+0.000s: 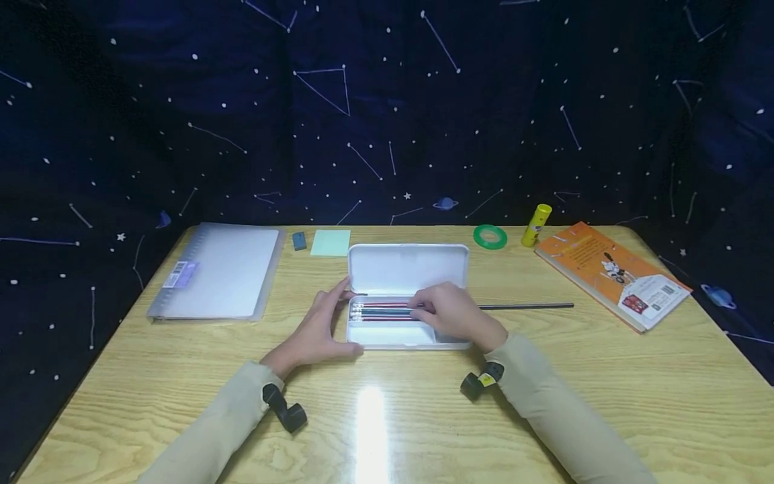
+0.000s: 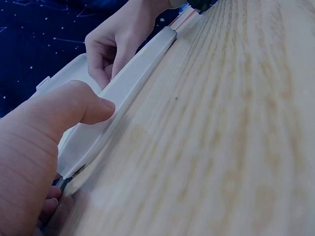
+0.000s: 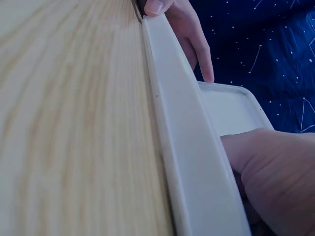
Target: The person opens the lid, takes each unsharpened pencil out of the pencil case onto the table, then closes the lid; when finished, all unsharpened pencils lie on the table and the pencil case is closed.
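A white pencil case (image 1: pixel 392 335) stands with its lid (image 1: pixel 408 267) raised, several pencils (image 1: pixel 381 312) lying in its back compartment. My left hand (image 1: pixel 316 331) holds the case's left end, thumb along the front corner, fingers toward the hinge; in the left wrist view the thumb (image 2: pixel 93 110) presses on the front wall. Inside the case, my right hand (image 1: pixel 450 310) has thumb and fingers drawn together at the pencils, covering their right ends. In the right wrist view the case wall (image 3: pixel 189 128) hides those fingertips.
A long dark rod (image 1: pixel 532 306) extends right from behind the right hand. At left lie a clear-covered notebook (image 1: pixel 224 272), a blue eraser (image 1: pixel 299 240) and pale green notes (image 1: pixel 330 243). Green tape (image 1: pixel 480 240), a yellow glue stick (image 1: pixel 535 226) and an orange book (image 1: pixel 595 259) are at right.
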Demonstrator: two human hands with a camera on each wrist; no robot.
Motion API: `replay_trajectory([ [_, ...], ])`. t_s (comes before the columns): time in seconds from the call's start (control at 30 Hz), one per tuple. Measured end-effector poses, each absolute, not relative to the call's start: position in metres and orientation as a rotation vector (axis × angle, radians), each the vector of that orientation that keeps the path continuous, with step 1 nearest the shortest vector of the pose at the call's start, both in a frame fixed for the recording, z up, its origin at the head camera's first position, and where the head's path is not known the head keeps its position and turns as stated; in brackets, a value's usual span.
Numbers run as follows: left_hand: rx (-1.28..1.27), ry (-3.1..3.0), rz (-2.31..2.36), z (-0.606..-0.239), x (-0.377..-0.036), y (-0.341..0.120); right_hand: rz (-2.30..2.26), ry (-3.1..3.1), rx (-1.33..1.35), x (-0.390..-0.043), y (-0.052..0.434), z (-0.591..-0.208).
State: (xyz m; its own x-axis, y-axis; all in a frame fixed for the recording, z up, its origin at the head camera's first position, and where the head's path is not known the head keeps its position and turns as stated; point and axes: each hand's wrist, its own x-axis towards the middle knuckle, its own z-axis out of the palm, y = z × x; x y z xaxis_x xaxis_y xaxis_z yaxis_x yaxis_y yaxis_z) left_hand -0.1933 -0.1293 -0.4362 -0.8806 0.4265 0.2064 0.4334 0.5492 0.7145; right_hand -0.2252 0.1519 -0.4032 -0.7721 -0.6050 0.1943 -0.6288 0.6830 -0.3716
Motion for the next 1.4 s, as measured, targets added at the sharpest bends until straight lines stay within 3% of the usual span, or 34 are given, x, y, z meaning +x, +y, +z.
replay_trajectory([
  [0.43,-0.696,-2.800,-1.308,-0.442,-0.181,-0.131,0.914,-2.790,0.978,-0.211,0.150,-0.405],
  [0.73,-0.710,-2.778,-1.307,-0.446,-0.180,-0.134,1.122,-2.721,0.922,-0.201,0.185,-0.404],
  [1.13,-0.753,-2.754,-1.291,-0.443,-0.188,-0.132,0.787,-2.788,0.949,-0.200,0.187,-0.398],
  [1.4,-0.768,-2.763,-1.279,-0.437,-0.193,-0.129,0.656,-2.712,1.174,-0.200,0.166,-0.394],
])
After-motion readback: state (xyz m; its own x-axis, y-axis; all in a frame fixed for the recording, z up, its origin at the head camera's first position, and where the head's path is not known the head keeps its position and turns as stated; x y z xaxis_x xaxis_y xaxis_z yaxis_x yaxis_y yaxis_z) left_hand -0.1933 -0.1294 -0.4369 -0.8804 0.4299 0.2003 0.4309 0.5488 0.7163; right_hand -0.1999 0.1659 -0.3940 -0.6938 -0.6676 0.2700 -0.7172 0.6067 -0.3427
